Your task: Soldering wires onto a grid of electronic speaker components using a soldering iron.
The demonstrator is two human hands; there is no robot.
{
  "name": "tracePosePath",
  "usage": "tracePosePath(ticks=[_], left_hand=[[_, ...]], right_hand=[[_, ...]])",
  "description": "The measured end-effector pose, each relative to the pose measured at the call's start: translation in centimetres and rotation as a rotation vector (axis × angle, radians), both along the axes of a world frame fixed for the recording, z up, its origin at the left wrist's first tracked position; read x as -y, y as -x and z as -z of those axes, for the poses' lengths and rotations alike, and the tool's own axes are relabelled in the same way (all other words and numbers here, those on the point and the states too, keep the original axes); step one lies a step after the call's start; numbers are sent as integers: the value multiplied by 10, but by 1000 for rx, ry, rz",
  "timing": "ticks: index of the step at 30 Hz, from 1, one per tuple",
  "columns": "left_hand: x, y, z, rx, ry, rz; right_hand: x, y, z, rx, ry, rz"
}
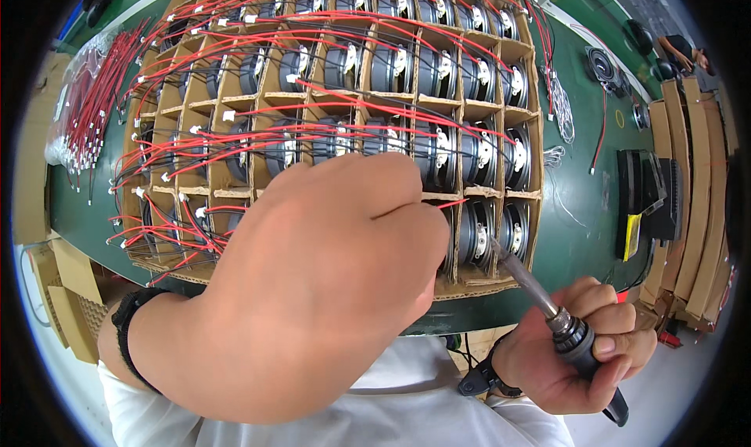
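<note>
My left hand (313,283) fills the middle of the view, fingers pinched on a thin red wire (458,203) over the near row of a cardboard divider tray (395,96). The tray holds several round black speakers (477,232) standing on edge, each with red and black leads. My right hand (583,357) at the lower right grips a soldering iron (547,310); its metal tip points up-left at the speaker in the near right cell. My left hand hides the cells beneath it.
A bundle of loose red wires (90,111) lies left of the tray on the green table (583,204). Black devices (645,197) and stacked cardboard strips (696,189) stand at the right. Loose speakers (602,64) lie at the far right, near another person (684,52).
</note>
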State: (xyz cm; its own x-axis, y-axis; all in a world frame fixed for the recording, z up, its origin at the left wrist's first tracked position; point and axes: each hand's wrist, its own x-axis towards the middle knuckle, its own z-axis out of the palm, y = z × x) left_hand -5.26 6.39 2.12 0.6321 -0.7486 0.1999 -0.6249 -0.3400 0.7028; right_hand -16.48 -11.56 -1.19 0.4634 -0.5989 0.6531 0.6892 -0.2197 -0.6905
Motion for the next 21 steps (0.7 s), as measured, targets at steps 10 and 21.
tracePosePath(ticks=[10,21], left_hand=[[-2,0,1,43,25,15],[-2,-4,-8,-34,122,-58]], right_hand=[[4,0,-2,-68,-21,-3],[1,-5,-1,-125,-29,-96]])
